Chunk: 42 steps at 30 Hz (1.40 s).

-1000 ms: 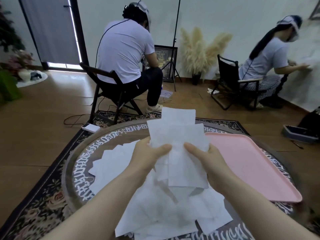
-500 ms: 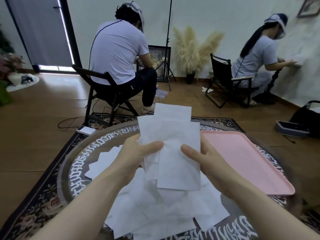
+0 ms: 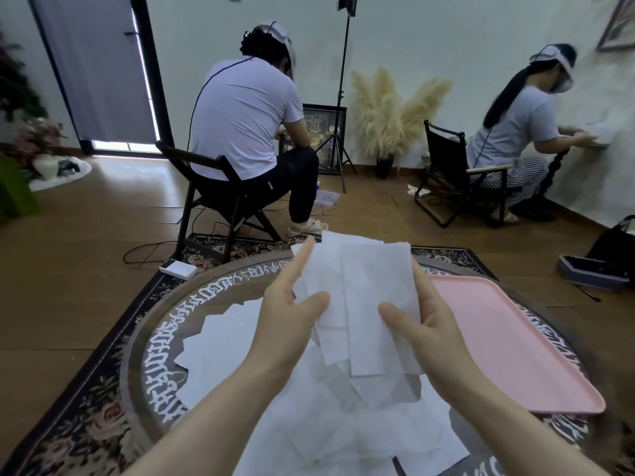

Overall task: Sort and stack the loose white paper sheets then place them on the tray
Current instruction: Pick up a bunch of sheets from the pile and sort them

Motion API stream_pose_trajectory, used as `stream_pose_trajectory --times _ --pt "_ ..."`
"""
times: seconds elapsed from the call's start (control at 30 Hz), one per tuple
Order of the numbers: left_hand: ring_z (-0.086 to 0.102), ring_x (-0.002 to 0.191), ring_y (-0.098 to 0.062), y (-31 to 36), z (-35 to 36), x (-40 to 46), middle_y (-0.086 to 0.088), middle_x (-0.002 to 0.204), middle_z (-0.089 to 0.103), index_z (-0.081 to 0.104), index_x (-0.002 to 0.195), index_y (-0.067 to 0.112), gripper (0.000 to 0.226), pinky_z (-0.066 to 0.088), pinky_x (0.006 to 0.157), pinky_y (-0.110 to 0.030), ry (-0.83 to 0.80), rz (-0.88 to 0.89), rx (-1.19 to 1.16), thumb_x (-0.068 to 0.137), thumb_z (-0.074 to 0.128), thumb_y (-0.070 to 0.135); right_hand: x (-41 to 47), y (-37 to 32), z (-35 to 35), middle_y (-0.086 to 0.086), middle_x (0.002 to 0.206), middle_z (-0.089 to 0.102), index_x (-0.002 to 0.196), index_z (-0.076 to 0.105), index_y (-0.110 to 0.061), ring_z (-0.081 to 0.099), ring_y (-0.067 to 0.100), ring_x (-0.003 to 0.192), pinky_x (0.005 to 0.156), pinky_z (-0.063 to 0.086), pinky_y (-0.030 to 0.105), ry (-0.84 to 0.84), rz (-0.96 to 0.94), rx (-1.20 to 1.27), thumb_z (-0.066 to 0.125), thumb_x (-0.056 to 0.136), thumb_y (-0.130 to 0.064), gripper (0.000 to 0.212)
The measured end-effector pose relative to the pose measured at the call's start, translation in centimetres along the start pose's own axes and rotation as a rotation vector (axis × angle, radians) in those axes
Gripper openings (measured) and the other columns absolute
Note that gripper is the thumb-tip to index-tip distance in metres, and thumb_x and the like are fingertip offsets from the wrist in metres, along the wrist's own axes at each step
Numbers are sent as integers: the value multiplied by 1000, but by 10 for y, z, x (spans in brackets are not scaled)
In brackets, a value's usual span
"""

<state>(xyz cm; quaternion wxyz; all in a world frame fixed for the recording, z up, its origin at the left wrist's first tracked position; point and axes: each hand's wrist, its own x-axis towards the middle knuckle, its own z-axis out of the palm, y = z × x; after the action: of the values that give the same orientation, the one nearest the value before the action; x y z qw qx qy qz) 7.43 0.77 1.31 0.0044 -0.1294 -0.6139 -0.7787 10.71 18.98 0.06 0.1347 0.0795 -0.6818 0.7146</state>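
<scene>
Far left: bare wood floor (image 3: 68, 255), lots of open room there. Small white box (image 3: 178, 269) on the floor right by the rug (image 3: 79, 417) edge. Round table (image 3: 137, 355) with white writing round its rim, sitting on the rug. Loose white sheets (image 3: 223, 341) spread flat on the table's left and near side, their edges crooked and overlapping, some reaching close to the rim. Left hand (image 3: 288, 310) up above the table, thumb pressed on the front of the held sheets (image 3: 364, 304), pointer finger straight up along their left edge. Held sheets upright in the middle, not lined up, bottom corners hanging at different heights over the pile. Right hand (image 3: 422, 331) pinching the right edge, thumb in front, fingers behind. Pink tray (image 3: 515, 345) flat on the table's right side, just beside the right hand, nothing on its top, its far corner sticking out past the table rim. Behind: two seated people on chairs, well apart from the table.
</scene>
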Motion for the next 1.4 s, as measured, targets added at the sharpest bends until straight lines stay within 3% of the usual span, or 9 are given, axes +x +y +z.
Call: stream_pose_trajectory --times 0.13,0.23,0.37,0.57,0.7,0.8,0.9,1.03,1.4 --pt "68 107 -13 -3 3 0 8 122 69 54 135 33 57 54 84 -28 51 -150 -71 89 65 2 -1 -5 -1 2 93 77 97 76 -22 73 18 81 62 56 24 17 73 11 77 75 -14 23" --pt "69 106 -20 -3 3 1 0 117 72 65 124 26 39 53 87 -33 38 -259 -139 87 69 13 -3 -7 -2 6 95 77 98 75 -18 73 22 82 65 57 28 -11 126 -17 76 74 -17 24" --pt "73 85 -22 -2 1 4 -11 97 77 80 88 13 12 58 77 -31 -15 -262 -161 81 71 18 -2 -7 -3 8 94 77 100 72 -12 73 23 81 69 58 33 -23 172 -76 70 84 -7 17" --pt "72 74 -14 -6 1 3 -5 85 77 81 74 19 22 56 73 -27 61 -188 -72 91 66 22 1 -12 3 -4 75 76 88 71 -11 70 10 64 54 52 21 225 111 -70 62 94 -17 12" --pt "72 80 -16 -6 0 4 -6 88 77 81 75 19 26 54 84 -33 46 -175 -58 93 63 27 7 -34 -10 -13 73 74 86 69 -17 67 1 64 55 52 17 374 -81 -94 62 94 -21 11" --pt "72 82 -13 -7 2 3 -2 90 77 81 79 21 23 55 76 -24 -33 -168 -40 93 62 23 4 -36 -7 5 89 78 96 71 -6 73 17 76 65 61 30 197 96 121 67 78 -26 27" --pt "72 92 -17 -11 7 0 -5 102 76 79 95 19 15 56 80 -27 -114 -156 -49 91 65 18 1 -25 3 12 99 76 106 70 -2 72 26 88 78 58 40 126 215 53 68 77 -24 36" --pt "70 106 -24 -16 10 -1 -4 112 74 75 108 24 24 54 93 -40 -147 -148 -104 85 70 18 1 -19 10 5 99 77 109 69 -7 72 20 88 73 57 31 167 183 -48 67 88 -14 22" --pt "69 107 -23 -16 12 -2 -4 115 73 69 119 19 34 55 88 -34 -218 -141 -116 86 67 10 1 -21 10 -3 89 77 98 72 -12 71 6 74 57 52 16 250 103 -46 71 87 -14 11"
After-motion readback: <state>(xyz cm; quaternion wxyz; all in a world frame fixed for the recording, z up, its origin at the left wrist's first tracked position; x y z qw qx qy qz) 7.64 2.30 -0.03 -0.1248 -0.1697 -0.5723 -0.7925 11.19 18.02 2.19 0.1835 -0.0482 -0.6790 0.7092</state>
